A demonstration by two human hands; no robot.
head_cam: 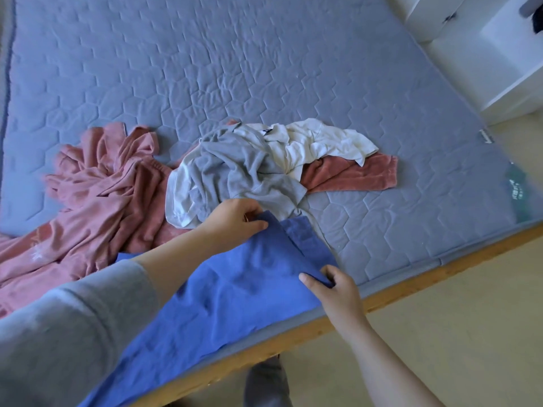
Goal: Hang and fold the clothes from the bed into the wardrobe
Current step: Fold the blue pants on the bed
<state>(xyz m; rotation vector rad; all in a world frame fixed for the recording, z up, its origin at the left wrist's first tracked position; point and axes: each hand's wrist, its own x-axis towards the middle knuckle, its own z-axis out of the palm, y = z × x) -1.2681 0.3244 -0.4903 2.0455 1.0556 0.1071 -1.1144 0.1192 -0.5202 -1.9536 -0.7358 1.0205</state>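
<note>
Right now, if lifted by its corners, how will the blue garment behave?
Probably floppy: the blue garment creases and hangs over the bed edge. Likely light: the left hand and right hand hold it by pinches alone.

A blue cloth (pixel 235 289) lies spread flat at the near edge of the bed (pixel 205 69), and its lower end hangs over that edge. The left hand (pixel 235 220) and the right hand (pixel 335 292) each pinch a corner of its far end. Just behind it, a crumpled grey top (pixel 238 168) and a white shirt (pixel 320 142) lie in one heap on a pink piece (pixel 352 174). Big pink clothes (pixel 97 183) lie bunched up toward the left edge.
</note>
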